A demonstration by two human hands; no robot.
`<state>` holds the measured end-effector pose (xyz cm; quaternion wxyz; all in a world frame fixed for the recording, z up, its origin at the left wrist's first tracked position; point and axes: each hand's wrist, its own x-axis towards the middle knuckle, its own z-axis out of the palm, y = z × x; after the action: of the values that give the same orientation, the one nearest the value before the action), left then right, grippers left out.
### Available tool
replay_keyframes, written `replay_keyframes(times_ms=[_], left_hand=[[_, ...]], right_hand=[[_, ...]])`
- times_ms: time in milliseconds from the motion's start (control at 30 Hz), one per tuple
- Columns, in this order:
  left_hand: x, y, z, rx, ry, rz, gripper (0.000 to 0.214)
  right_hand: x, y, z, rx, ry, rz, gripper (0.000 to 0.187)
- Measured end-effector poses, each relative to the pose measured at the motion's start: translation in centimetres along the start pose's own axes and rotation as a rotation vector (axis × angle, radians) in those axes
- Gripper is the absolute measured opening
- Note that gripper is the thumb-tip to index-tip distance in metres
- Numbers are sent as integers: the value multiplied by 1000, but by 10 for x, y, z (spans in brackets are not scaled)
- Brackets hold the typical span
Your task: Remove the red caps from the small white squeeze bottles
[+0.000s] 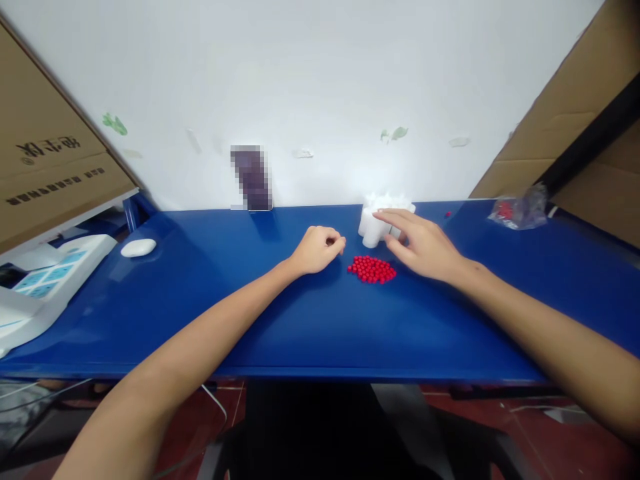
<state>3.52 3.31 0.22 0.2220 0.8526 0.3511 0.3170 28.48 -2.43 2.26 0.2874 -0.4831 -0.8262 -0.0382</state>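
A small heap of red beads [372,269] lies on the blue table [210,313], near its middle. My left hand [318,249] rests just left of the heap with its fingers curled into a loose fist; whether it holds anything is hidden. My right hand [419,244] lies to the right of the beads, fingers stretched out and touching a cluster of small white cylindrical containers [379,219] that stand behind the heap.
A white oval object [139,247] lies at the table's left. A white device with blue panels [45,280] sits at the far left. A clear bag with red contents [519,209] is at the back right. Cardboard boxes [45,153] stand on both sides. One stray red bead [447,215] lies near the wall.
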Motion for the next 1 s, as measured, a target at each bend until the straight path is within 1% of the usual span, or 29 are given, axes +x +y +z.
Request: replay_keyframes(times_ms=[133,267,333,433,533,633,733,867,1000], left_hand=[[-2,0,2,92,-62,64,36],[-3,1,2,91,-108,74,25],[-3,1,1,97,-137,81,22],[-3,1,-1,127,-189,106,25],[-3,2,-1,125,-222,125,27],[-4,3,-1,111,-226,148,27],[-4,2,-1,100,-225,174,27],[-4,1,-1,111,-225,191,26],[-4,1,-1,120,-231,188,26]], right_hand=[[1,-1,2,25,11,1,48],[1,-5,1,59,103,66,39],[0,-7,-1,67,130,103,38],[0,-9,-1,110,131,105,41],[-1,-9,2,161,103,63,40],[0,-7,8,136,71,37,37],[1,-3,13,128,76,25,32],[2,-1,14,132,175,58,29],[1,-4,9,193,287,92,41]])
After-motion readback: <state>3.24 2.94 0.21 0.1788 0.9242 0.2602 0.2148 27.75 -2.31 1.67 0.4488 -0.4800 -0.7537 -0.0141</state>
